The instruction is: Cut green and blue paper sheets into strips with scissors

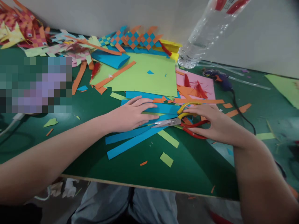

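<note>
Meanwhile, left hand (130, 113) flat, open on blue strips (130, 138); right hand (210, 123) loosely over scissors (179, 122).

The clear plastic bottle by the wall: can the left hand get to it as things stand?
Probably yes. The left hand lies flat on blue paper strips, holding nothing, and only flat paper sheets lie between it and the clear plastic bottle.
</note>
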Motion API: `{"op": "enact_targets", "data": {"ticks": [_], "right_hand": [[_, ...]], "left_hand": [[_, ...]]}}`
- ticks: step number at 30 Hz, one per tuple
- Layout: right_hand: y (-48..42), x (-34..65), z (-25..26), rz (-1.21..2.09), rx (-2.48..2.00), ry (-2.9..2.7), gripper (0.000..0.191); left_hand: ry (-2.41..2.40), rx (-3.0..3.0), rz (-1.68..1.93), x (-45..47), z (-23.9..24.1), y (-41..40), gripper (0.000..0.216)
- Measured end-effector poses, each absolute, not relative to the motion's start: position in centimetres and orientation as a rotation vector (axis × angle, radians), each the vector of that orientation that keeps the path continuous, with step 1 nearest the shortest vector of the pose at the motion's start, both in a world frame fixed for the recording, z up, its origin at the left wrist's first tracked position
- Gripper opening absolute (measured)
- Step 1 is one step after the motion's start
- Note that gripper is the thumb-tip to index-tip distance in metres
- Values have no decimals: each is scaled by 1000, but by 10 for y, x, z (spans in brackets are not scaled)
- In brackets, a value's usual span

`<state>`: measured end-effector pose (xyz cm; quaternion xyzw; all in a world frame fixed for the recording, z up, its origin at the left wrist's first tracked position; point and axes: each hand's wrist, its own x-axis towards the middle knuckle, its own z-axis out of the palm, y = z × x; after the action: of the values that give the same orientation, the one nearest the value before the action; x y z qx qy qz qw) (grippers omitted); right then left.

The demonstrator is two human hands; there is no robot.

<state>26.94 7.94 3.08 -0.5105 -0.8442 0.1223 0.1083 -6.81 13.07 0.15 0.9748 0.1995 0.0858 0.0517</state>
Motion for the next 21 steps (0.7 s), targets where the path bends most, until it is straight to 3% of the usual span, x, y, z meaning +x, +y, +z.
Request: {"op": "enact_targets", "data": {"ticks": [21], "right_hand": [[74, 254, 34, 363, -1420, -2543, 44]], "left_hand": [[661, 2963, 323, -66, 0, 132, 42]]}}
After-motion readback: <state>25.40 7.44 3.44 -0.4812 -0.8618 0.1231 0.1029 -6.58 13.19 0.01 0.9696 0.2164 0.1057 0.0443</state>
